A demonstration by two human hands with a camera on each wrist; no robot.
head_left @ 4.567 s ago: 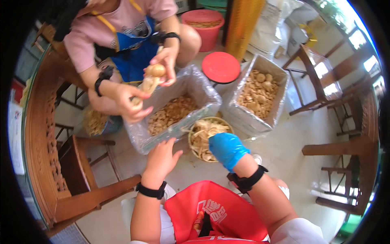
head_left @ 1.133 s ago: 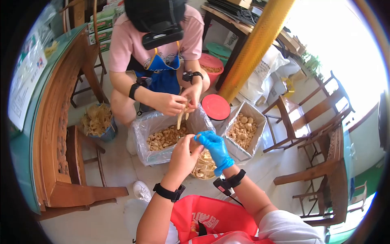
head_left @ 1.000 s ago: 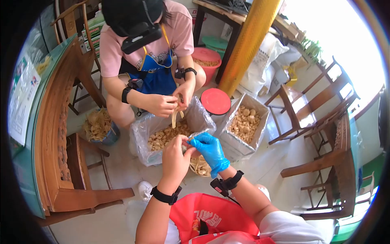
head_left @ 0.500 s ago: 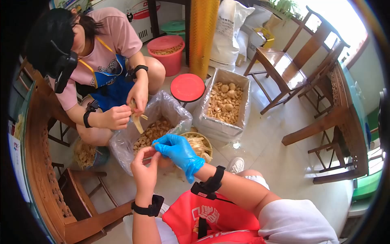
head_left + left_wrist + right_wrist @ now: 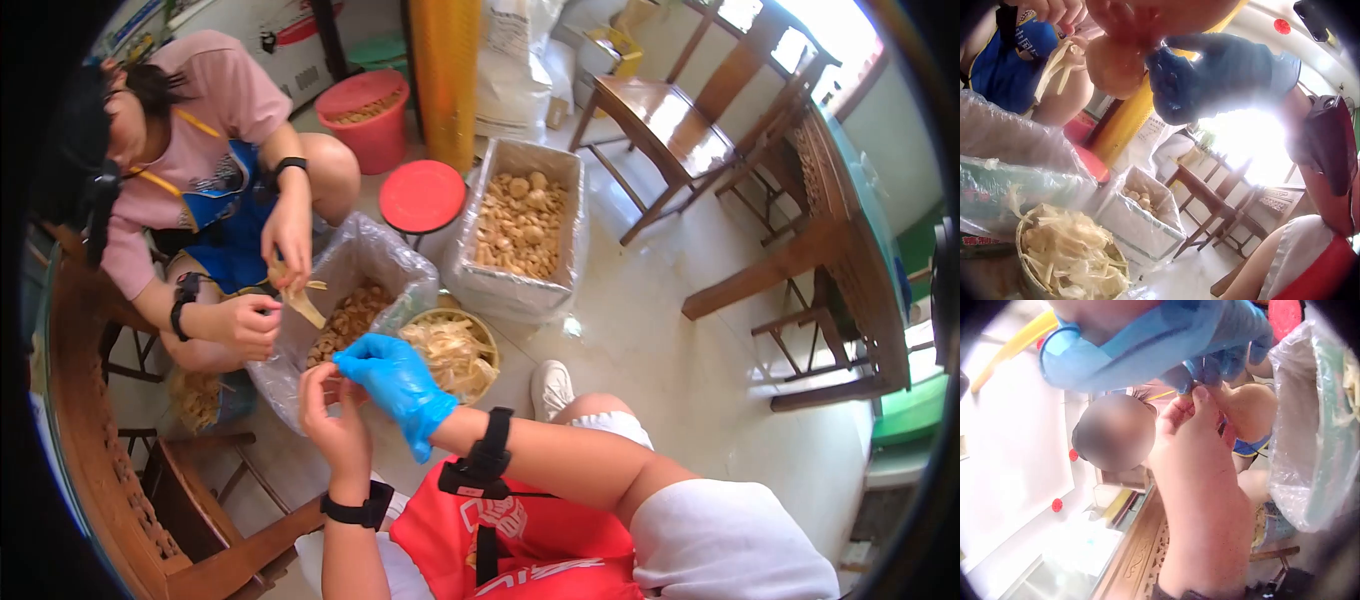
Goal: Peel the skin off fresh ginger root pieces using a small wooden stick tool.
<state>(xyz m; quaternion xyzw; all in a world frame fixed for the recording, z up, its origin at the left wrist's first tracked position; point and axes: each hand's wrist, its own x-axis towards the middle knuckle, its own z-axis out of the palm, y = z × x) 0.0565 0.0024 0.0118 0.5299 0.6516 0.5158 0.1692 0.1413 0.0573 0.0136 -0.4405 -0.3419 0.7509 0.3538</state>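
My bare left hand (image 5: 338,425) holds a smooth, round tan bulb (image 5: 1116,69), which shows below the fingers in the left wrist view. Against it, my blue-gloved right hand (image 5: 395,385) pinches at the bulb's upper end, thumb and fingertips meeting those of the left. In the head view the hands mostly hide the bulb. Just beyond them a plastic-lined box (image 5: 385,245) contains tan pieces. Close by the right hand stands a round tub (image 5: 494,350) heaped with pale papery peelings (image 5: 450,355).
Another person (image 5: 215,100) crouches at the left, holding a bulb with hanging strips. A second lined box (image 5: 575,240) of bulbs, a red-topped stool (image 5: 422,196) and a pink bucket (image 5: 375,135) stand beyond. A wooden chair (image 5: 680,130) and carved tables (image 5: 850,290) flank the floor.
Earlier the left hand was bare and spread, the right over the peelings. Both hands have since come together on the bulb. The head view has turned, shifting the boxes left.
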